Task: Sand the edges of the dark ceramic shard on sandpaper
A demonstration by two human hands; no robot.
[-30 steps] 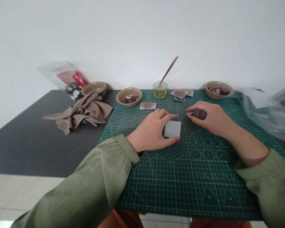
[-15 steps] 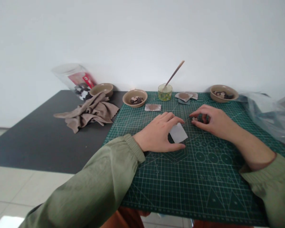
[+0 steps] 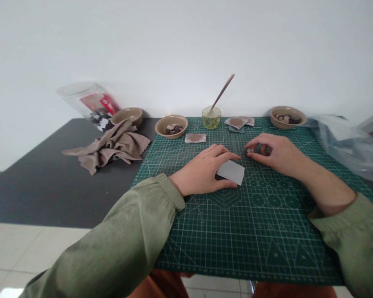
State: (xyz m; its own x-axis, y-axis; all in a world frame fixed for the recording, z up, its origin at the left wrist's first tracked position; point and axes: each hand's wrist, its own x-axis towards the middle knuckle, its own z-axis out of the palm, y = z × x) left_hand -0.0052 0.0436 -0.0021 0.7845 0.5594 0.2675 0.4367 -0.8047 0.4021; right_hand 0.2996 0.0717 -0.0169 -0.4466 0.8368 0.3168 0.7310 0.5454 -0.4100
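Note:
Over the middle of the green cutting mat (image 3: 199, 231), my left hand (image 3: 202, 169) grips a square of pale grey sandpaper (image 3: 233, 171), its thumb at the near edge and its fingers at the far edge. The sheet lies low, close to the mat. To the right, my right hand (image 3: 275, 151) pinches a small light-brown piece (image 3: 250, 150) between thumb and fingertips. The fingers partly hide that piece, and its exact kind is unclear. A gap separates the two hands.
Bowls with small brown and dark pieces stand at back left (image 3: 171, 126) and back right (image 3: 287, 117). Between them are a dusty sheet (image 3: 195, 138), a glass cup (image 3: 211, 118) holding a stick, and stacked sheets (image 3: 237, 123). A crumpled cloth (image 3: 112, 147) lies left; a plastic bag (image 3: 345, 140) lies right.
The grey sheet in my left hand has turned and lies flatter. My right hand keeps its pinch on the small piece. The whole view has shifted slightly.

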